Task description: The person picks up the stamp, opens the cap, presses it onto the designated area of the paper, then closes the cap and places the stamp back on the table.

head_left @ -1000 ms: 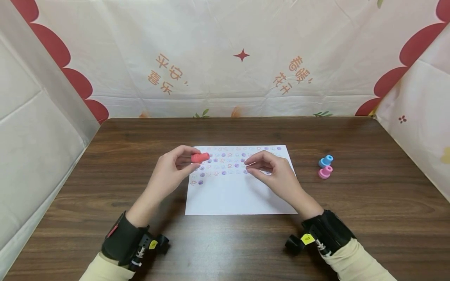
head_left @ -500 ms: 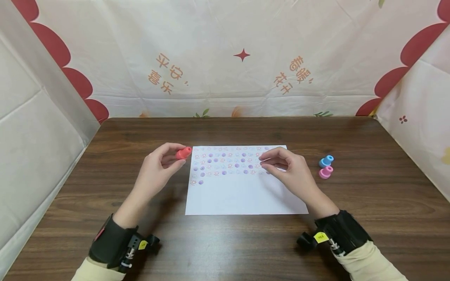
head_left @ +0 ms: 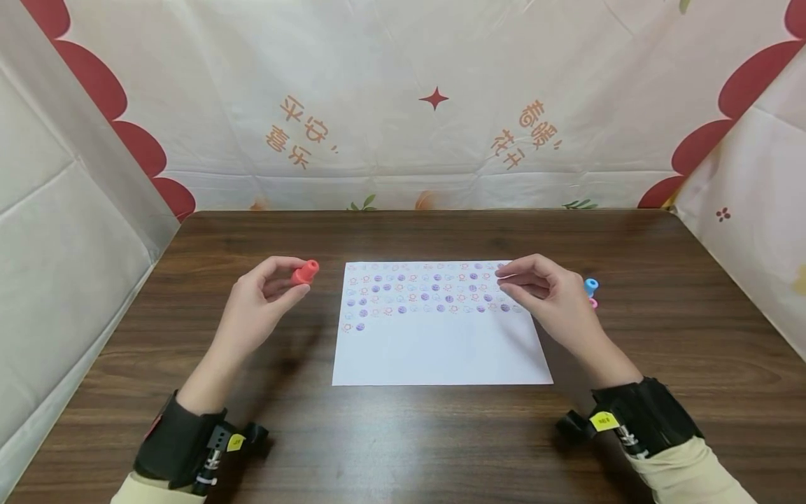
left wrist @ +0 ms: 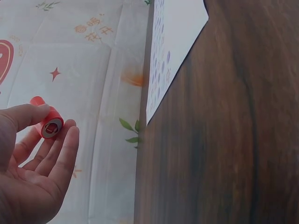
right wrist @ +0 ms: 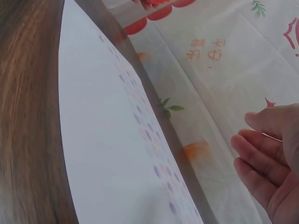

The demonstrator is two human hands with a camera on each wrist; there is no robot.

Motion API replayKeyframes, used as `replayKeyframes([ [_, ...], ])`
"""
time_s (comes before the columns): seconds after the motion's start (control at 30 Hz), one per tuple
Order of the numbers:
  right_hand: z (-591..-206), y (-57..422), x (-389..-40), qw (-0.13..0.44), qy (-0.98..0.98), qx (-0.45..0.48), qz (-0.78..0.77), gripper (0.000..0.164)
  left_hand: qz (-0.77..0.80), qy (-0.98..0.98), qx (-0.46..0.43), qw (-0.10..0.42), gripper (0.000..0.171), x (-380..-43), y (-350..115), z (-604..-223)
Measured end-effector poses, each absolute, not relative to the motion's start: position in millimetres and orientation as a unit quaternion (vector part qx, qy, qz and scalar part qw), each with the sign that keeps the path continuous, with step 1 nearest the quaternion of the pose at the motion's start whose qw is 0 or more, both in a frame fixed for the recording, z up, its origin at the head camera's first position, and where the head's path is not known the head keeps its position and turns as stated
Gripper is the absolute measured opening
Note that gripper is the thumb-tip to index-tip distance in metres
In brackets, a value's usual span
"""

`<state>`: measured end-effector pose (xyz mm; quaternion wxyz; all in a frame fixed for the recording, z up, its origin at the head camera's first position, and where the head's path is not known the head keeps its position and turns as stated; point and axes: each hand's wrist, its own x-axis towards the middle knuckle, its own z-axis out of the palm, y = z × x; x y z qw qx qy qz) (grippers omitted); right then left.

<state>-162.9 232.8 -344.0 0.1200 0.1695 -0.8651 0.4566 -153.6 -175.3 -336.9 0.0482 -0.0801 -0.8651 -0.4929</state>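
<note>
Left hand pinches red stamp
Stamp face toward camera; marked white paper on wooden table, printed cloth behind.

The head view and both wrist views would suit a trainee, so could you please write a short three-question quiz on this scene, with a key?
1. True or false: the red stamp is touching the white paper.
2. What does the right hand hold? A) the red stamp; B) the white paper; C) nothing.
3. Which two stamps on the table does the right hand partly hide in the head view?

Key:
1. False; the left hand holds it apart from the white paper.
2. C.
3. The blue stamp and the pink stamp.
</note>
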Motion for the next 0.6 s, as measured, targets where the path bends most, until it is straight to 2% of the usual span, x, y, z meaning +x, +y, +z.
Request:
replayKeyframes([
  [0.6, -341.9, 277.0, -157.3, 0.143, -0.888, 0.104, 0.425, 0.026, -0.485, -0.868, -0.059, 0.082, 0.037, -144.6, -204.7, -337.8],
])
